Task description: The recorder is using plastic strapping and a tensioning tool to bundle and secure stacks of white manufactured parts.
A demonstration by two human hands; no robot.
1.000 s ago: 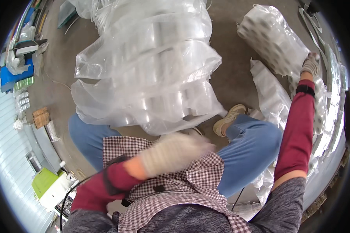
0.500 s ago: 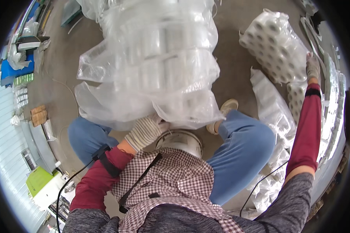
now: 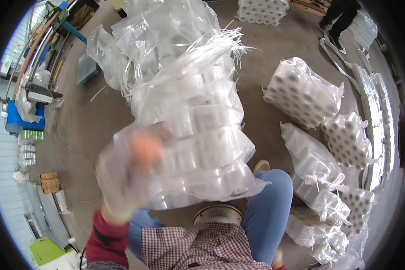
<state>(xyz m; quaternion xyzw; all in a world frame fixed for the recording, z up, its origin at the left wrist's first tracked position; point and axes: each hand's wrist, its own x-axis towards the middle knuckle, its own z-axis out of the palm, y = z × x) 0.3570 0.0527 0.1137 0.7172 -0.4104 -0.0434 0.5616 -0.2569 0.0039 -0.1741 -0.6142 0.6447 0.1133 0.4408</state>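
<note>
Before me stands a large clear plastic bag packed with rows of white rolls. Loose white strapping strands lie across its upper part. My left hand, in a pale glove, is over the bag's left side. Motion smears its fingers, so I cannot make out whether it grips anything or touches the plastic. My right hand is out of the picture; only a scrap of maroon sleeve shows at the lower edge. Between my knees, below the bag, sits a white bucket.
To the right stand a bagged pack of rolls, another pack and several tied bags. A person's dark legs are at the far right. Left are a blue box, a wooden block and a cable.
My left hand has moved up from the bag's near edge to its left side. My right hand has left the packs at the right and dropped out of view. The view has shifted.
</note>
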